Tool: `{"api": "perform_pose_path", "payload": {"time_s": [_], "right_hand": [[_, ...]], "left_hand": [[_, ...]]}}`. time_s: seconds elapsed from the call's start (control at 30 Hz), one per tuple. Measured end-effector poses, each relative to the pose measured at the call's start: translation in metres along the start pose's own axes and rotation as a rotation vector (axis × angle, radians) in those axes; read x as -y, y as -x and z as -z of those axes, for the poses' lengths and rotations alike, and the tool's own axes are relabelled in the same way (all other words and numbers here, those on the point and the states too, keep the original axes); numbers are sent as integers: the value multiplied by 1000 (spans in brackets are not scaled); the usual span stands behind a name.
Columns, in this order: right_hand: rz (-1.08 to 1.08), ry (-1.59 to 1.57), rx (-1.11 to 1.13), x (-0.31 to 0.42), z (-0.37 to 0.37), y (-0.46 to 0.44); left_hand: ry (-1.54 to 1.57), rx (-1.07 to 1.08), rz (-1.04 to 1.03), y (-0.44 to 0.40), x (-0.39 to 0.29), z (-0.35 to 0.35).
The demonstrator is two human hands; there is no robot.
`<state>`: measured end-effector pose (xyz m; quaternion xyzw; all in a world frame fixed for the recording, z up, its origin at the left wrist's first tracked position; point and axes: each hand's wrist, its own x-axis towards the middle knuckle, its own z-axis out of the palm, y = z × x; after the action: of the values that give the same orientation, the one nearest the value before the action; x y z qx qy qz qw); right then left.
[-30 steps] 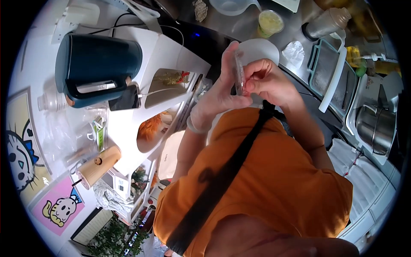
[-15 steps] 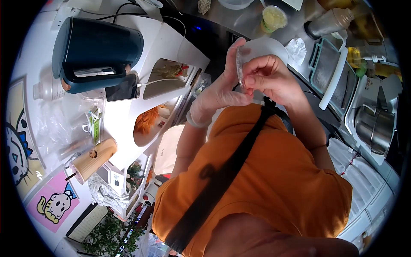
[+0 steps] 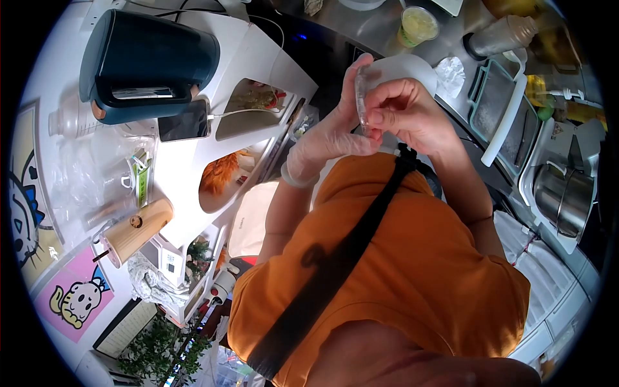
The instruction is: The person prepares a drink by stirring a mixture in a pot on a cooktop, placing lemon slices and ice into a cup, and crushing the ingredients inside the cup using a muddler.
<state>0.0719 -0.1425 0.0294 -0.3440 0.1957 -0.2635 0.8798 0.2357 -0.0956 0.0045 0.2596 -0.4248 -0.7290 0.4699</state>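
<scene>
My left hand (image 3: 329,132) wears a thin clear disposable glove. Its fingers reach upward, and its thumb lies below. A thin strip-like piece of clear plastic (image 3: 361,93) stands between those fingers and thumb, seen nearly edge-on, so its kind does not show. From the other side my bare right hand (image 3: 407,116) pinches at the lower part of the plastic, thumb and forefinger together. Both hands are close together in front of the orange shirt (image 3: 412,251). Behind them a white rounded surface (image 3: 406,68) is partly covered.
At left a dark kettle (image 3: 155,64), a phone (image 3: 185,122) on a cable and a drink cup (image 3: 138,231) sit on a white surface. Toward the upper right are a cup of pale yellow contents (image 3: 418,26), crumpled tissue (image 3: 450,76), a shaker (image 3: 503,35), a clear-lidded container (image 3: 506,106) and a metal pot (image 3: 564,197).
The view has shifted slightly, so the surroundings sit a little differently. Both hands keep nearly the same pose around the clear plastic; the right hand's pinch looks unchanged.
</scene>
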Motion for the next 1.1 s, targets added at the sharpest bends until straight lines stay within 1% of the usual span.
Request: {"api": "perform_pose_path", "payload": {"time_s": [0.03, 0.1, 0.13, 0.2, 0.23, 0.3, 0.33, 0.4, 0.43, 0.47, 0.5, 0.53, 0.6, 0.67, 0.73, 0.77, 0.8, 0.9, 0.93, 0.97, 1.0, 1.07, 1.1], "right_hand": [[-2, 1, 0, 1, -1, 0], [1, 173, -69, 4, -6, 2], [-4, 177, -63, 6, -11, 4], [178, 563, -186, 6, -24, 9], [171, 695, -167, 5, -19, 9], [129, 767, -155, 7, -18, 6], [120, 802, -145, 5, -18, 3], [172, 915, -106, -3, -23, -2], [184, 952, -59, -6, -25, -4], [174, 942, -74, -9, -31, -6], [169, 963, -31, -9, -37, -9], [164, 985, 6, -9, -42, -11], [162, 1027, 110, -13, -52, -18], [160, 1067, 202, -19, -62, -24], [121, 1065, 272, -27, -75, -30], [98, 1056, 309, -31, -81, -32], [105, 1063, 338, -36, -84, -36], [80, 1046, 438, -50, -95, -42], [13, 1013, 482, -54, -100, -42], [-50, 982, 521, -56, -105, -43], [-41, 990, 535, -55, -113, -45], [-98, 911, 685, -43, -138, -54], [-82, 931, 692, -31, -158, -61]], "left_hand": [[2, -1, -1, 1, 0, 0], [-21, -18, 35, 3, 0, 0], [-21, -24, 28, 2, 5, 4], [-196, 44, -76, 0, 16, 16], [-147, 14, -65, 2, 15, 14], [-63, -22, -46, 8, 7, 11], [-165, -15, -77, 10, 13, 18], [-300, -54, -159, 14, 26, 25], [-290, -75, -158, 20, 21, 24], [-276, -88, -158, 27, 16, 21], [-201, -140, -159, 32, 11, 13], [-219, -175, -184, 40, 7, 12], [-138, -174, -160, 55, 0, 12], [-209, -224, -237, 70, 1, 13], [-94, -263, -264, 87, 1, 11], [-103, -283, -346, 95, 5, 12], [-116, -300, -367, 103, 4, 13], [12, -383, -423, 134, 7, 11], [5, -392, -439, 146, 9, 12], [131, -400, -484, 159, 11, 12], [255, -402, -527, 173, 10, 11], [203, -659, -527, 205, -2, 0], [198, -752, -510, 219, 5, 3]]}}
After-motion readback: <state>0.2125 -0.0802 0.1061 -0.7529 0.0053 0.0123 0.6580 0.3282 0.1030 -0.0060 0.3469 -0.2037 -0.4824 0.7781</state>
